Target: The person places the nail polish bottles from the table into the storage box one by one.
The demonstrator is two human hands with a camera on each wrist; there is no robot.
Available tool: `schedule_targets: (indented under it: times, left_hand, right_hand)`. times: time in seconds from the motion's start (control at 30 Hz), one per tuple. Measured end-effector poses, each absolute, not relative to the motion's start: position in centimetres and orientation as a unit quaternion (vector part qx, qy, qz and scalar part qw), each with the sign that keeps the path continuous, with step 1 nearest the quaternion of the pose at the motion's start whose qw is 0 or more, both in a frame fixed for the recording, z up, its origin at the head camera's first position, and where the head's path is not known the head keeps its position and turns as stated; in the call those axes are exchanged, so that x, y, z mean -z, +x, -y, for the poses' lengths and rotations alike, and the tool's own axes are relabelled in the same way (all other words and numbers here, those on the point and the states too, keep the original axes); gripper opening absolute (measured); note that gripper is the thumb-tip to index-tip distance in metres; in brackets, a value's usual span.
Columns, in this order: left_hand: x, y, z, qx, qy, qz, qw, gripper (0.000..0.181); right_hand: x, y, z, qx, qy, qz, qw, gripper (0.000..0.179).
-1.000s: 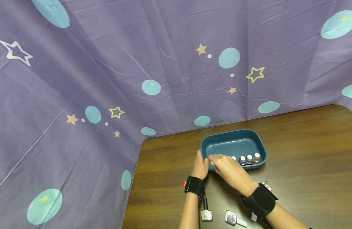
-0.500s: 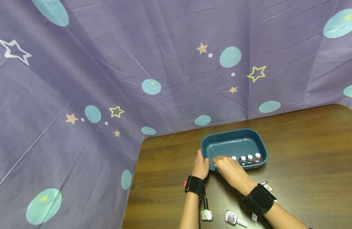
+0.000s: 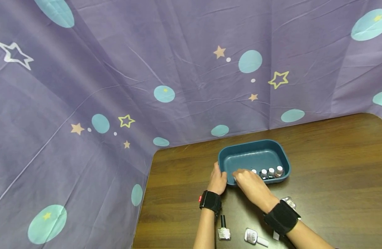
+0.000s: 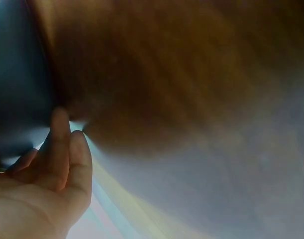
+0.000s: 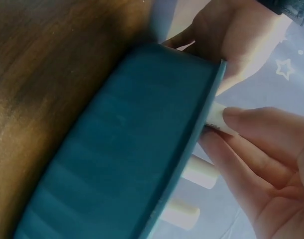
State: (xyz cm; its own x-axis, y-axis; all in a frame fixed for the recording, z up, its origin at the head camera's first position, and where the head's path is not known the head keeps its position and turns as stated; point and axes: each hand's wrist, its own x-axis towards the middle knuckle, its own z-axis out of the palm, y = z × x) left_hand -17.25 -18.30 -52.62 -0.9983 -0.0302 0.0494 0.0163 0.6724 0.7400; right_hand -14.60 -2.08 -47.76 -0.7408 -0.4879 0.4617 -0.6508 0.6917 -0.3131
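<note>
A blue plastic bin (image 3: 253, 146) stands on the table. My left hand (image 3: 218, 180) holds its left end, the fingers along the outer wall; the left wrist view shows these fingers (image 4: 62, 154) against the dark wall. Over the near left part of the bin, my right hand (image 3: 251, 185) pinches the white cap (image 5: 219, 119) of a nail polish bottle. That bottle's body is hidden behind the bin wall. Several nail polish bottles with white caps (image 3: 271, 172) stand upright in a row along the near inside wall.
On the table in front of the bin lie a glitter nail polish bottle with a black cap (image 3: 223, 233) and another with a white cap (image 3: 251, 236). One more glitter bottle (image 3: 289, 202) lies partly behind the right wrist strap. A purple curtain (image 3: 191, 114) hangs behind the table.
My right hand has moved slightly right along the near wall of the bin, its fingers still on the white cap. The left hand stays at the bin's left end.
</note>
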Motion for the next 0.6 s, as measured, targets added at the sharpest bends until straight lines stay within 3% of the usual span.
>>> schedule_targets:
  times: [0.6]
  left_hand:
    - [52.63, -17.17, 18.09, 0.403, 0.009, 0.915, 0.035, 0.047]
  right_hand:
    - [46.78, -14.00, 1.63, -0.232, 0.306, 0.904, 0.186, 0.015]
